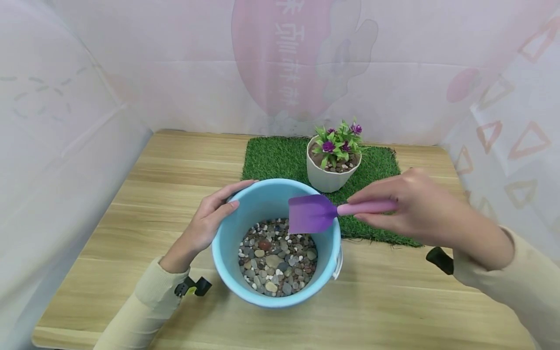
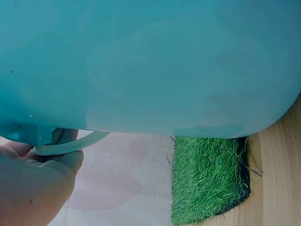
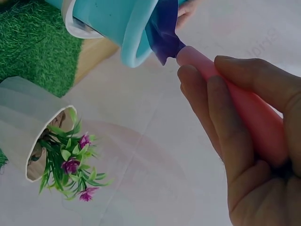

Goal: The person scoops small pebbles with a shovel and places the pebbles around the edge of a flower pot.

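A light blue bucket [image 1: 222,272] stands on the table, with mixed pebbles [image 1: 280,262] covering its bottom. At the bucket's left side, my left hand [image 1: 208,221] grips the rim, thumb on top at the edge. The left wrist view shows that hand [image 2: 42,179] beside the bucket's handle [image 2: 70,145], fingers partly hidden behind it. My right hand [image 1: 402,204] holds a small shovel by its pink handle [image 1: 369,207]. The shovel's purple blade [image 1: 311,214] extends over the bucket's right part, above the pebbles; in the right wrist view the fingers wrap around the handle [image 3: 244,108].
Behind the bucket lies a green artificial grass mat [image 1: 275,158]. On it stands a white pot [image 1: 325,179] with a purple-flowered plant [image 1: 337,141], close to the bucket's back right rim. A wooden table [image 1: 144,194] carries everything, with printed white cloth [image 1: 183,63] behind.
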A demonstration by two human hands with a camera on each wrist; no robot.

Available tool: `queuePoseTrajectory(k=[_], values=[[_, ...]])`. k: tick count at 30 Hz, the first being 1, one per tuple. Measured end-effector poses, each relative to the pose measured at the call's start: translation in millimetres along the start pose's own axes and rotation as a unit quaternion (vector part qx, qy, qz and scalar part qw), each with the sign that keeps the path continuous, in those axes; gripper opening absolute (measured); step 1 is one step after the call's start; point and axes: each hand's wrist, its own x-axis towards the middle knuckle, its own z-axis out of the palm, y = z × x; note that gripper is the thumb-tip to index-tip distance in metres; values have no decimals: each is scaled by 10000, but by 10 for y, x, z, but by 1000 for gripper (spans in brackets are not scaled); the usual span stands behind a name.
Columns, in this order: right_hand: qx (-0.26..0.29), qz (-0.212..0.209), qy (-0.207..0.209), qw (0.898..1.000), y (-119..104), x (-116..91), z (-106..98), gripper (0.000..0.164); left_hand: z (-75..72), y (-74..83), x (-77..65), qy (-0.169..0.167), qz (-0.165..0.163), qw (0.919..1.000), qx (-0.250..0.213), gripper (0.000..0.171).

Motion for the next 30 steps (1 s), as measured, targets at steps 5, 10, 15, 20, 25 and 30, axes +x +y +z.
queuePoseTrajectory(k=[5,10,15,20,25,30], values=[[-98,197,-372,9991,-22,72,46,33,-6,3,-3,-14,41,10000,67,45],[164,393,-861,9954,-43,168,79,25,-6,4,-4,-13,18,10000,46,45],[413,447,-1231,9905,-62,263,124,16,-6,0,-5,-2,1,10000,1,45],[384,363,-1412,9886,-62,331,196,10,-6,-5,0,-8,29,10000,-19,46],[312,370,-1623,9856,-75,398,272,7,-6,-12,-2,-11,43,10000,0,46],[393,640,-1929,9783,-123,453,309,10,-3,-10,0,-2,20,10000,-2,46]])
